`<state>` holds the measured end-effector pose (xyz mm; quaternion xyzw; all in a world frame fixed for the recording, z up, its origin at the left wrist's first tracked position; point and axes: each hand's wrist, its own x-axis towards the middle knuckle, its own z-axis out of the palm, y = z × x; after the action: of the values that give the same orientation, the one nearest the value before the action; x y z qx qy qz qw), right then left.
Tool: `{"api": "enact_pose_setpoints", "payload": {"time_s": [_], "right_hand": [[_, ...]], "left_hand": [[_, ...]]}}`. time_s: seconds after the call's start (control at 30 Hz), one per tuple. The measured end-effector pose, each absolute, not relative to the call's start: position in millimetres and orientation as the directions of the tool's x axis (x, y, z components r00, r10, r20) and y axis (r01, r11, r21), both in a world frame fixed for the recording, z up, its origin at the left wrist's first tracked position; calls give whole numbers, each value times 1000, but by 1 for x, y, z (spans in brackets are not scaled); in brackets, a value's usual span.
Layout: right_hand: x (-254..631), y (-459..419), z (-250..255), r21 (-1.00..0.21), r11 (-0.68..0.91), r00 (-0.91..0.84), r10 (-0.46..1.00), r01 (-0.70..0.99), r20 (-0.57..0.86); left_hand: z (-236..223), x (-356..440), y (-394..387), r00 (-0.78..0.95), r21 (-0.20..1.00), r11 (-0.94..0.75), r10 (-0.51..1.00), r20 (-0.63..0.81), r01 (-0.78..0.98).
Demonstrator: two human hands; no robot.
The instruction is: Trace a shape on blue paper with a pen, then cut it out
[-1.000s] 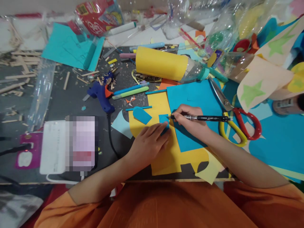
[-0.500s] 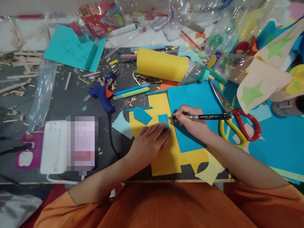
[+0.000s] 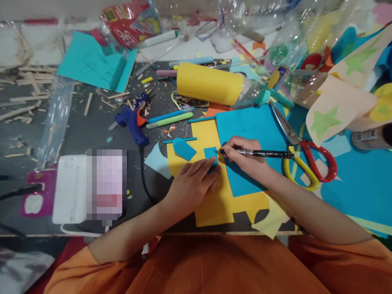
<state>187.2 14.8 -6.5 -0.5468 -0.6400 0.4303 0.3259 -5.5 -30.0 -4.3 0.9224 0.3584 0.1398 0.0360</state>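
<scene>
Below the yellow-wrapped bottle (image 3: 208,83), the left hand (image 3: 192,181) hides the lower part of a small blue paper piece (image 3: 210,152), and whether the pen (image 3: 266,154) tip touches it is too fine to tell; left of and below that bottle, a screen (image 3: 108,183) is pixelated; right of it, a container (image 3: 369,137) runs off the edge

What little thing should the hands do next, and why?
Maybe draw a short line on the small blue piece: the right hand holds the black pen with its tip at or very near that piece's edge, and the left hand rests on it over the yellow paper, which should help keep it steady.
</scene>
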Motion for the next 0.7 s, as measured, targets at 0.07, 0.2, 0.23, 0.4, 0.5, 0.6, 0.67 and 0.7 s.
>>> {"api": "enact_pose_setpoints", "payload": {"time_s": [0.07, 0.2, 0.23, 0.4, 0.5, 0.6, 0.67, 0.7], "right_hand": [[187, 15, -7, -904, 53, -195, 980, 425, -35], [186, 15, -6, -910, 67, -206, 978, 410, -21], [186, 15, -6, -909, 64, -202, 979, 411, -22], [187, 14, -6, -914, 67, -205, 978, 400, -18], [188, 15, -8, -924, 56, -199, 980, 377, -22], [189, 14, -8, -944, 24, -147, 989, 329, -26], [189, 13, -9, -960, 6, -123, 992, 280, -30], [189, 13, -10, -964, 6, -113, 993, 266, -25]], "left_hand": [[-4, -5, -30, 701, 174, -739, 672, 237, 650], [-6, -5, -31, 701, 191, -736, 677, 223, 650], [-7, -5, -31, 702, 195, -735, 678, 221, 649], [-8, -6, -32, 701, 200, -734, 679, 220, 649], [-6, -6, -31, 696, 203, -730, 683, 220, 653], [-5, -6, -30, 697, 206, -729, 684, 213, 653], [-4, -6, -30, 701, 205, -731, 683, 206, 651], [-4, -6, -29, 703, 205, -732, 682, 204, 650]]}}
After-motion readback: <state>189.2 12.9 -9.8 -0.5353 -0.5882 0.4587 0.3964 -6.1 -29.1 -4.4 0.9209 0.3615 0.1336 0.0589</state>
